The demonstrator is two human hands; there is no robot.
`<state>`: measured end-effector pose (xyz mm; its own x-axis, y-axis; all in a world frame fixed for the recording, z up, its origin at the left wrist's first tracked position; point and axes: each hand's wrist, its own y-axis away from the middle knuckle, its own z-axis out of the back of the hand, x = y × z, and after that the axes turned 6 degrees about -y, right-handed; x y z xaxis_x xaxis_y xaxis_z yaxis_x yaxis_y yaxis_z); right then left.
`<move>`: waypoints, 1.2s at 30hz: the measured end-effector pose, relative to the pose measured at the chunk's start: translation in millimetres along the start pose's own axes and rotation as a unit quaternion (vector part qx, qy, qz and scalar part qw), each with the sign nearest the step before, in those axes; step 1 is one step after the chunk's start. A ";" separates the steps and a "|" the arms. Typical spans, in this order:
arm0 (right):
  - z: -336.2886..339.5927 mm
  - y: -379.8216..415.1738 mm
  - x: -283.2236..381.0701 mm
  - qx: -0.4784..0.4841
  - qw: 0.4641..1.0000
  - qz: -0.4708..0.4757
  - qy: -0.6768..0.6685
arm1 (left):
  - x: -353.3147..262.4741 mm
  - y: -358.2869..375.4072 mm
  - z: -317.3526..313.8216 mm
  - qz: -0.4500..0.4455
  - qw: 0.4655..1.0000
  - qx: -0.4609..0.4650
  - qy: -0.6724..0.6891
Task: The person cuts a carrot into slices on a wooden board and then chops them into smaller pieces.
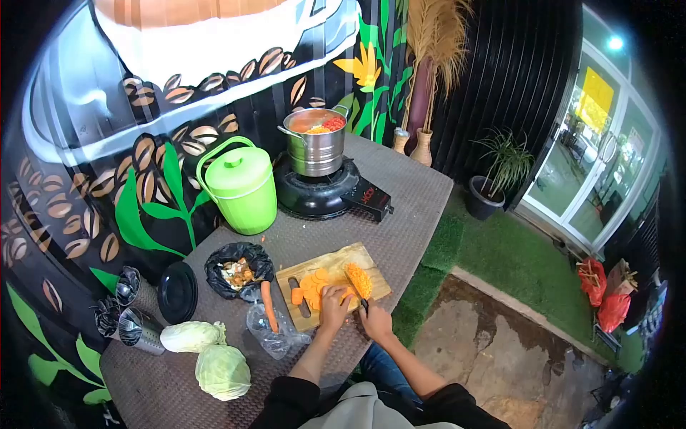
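A wooden cutting board [336, 259] lies near the front edge of the table. My left hand [333, 306] rests on it, fingers bent and pressed down on carrot slices. Wrapped around the black handle of a knife [365, 306], my right hand [376, 323] is at the board's front right; the blade is mostly hidden. Round carrot slices [313, 284] spread beyond my left fingers. Finely diced carrot [359, 279] forms a heap at the board's right side. A short carrot stub [297, 295] sits by the left edge. Left of the board, a whole carrot [268, 304] lies on a clear plastic bag [280, 339].
Behind the board, a steel pot [313, 154] with chopped vegetables stands on a black stove [307, 196]. Beside it is a green lidded bucket [243, 189]. A black bag [227, 289] holds scraps. Cabbage [223, 372], napa cabbage [191, 337] and metal containers [141, 331] stand left.
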<state>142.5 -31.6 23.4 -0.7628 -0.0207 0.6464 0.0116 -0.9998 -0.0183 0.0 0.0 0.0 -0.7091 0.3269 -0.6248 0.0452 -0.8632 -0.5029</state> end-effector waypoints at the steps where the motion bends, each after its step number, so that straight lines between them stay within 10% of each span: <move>1: 0.8 1.2 0.2 0.008 1.000 -0.008 0.016 | -3.0 -0.5 2.1 0.001 1.000 0.004 -0.001; 36: 4.2 -35.1 16.1 0.104 0.993 0.016 0.047 | -1.5 -0.5 2.3 -0.013 0.999 0.040 -0.034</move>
<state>132.5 3.2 37.6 -0.8162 -0.0617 0.5745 0.1635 -0.9783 0.1272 -0.6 -0.9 2.5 -0.7558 0.3251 -0.5684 -0.0283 -0.8835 -0.4676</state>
